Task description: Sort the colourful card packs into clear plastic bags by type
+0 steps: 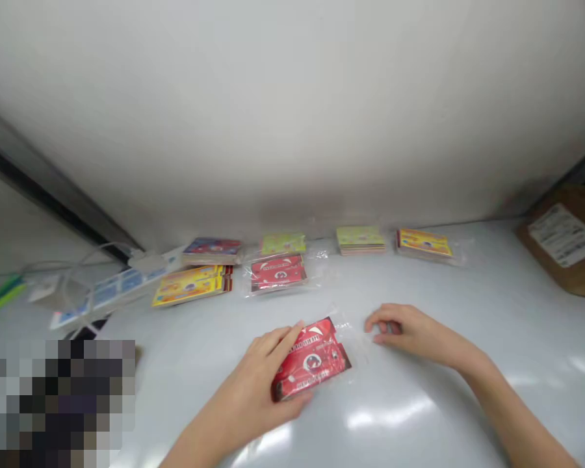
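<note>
L hand w/ narrow grip on left edge of red foil packet, which sits in clear plastic wrap. R hand loosely curled, holding nothing, just right of packet. Behind packet: bagged red packet stack, yellow card stack, green card stack. Power strip back left of it, cardboard box back right.

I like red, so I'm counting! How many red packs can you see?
2. One red pack is held in the left hand. The other lies in clear plastic farther back on the table. Others could be hidden.
</note>
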Demonstrator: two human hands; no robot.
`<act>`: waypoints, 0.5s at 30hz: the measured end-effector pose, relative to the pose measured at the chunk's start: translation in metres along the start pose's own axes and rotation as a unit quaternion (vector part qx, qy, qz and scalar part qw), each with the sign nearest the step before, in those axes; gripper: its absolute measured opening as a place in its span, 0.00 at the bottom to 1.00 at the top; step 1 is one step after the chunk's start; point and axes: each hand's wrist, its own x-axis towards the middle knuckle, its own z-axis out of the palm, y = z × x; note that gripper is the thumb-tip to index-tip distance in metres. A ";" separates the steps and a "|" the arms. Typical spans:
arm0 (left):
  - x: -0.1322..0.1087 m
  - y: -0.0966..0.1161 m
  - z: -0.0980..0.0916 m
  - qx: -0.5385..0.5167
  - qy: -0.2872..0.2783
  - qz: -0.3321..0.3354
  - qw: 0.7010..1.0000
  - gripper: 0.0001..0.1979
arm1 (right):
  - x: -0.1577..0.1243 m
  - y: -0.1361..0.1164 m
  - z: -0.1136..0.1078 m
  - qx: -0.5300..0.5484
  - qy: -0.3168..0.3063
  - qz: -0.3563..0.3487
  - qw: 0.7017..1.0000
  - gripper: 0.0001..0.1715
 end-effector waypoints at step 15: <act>0.001 0.001 0.000 0.004 -0.002 -0.007 1.000 0.39 | 0.002 -0.007 0.004 0.021 0.017 0.033 0.999 0.03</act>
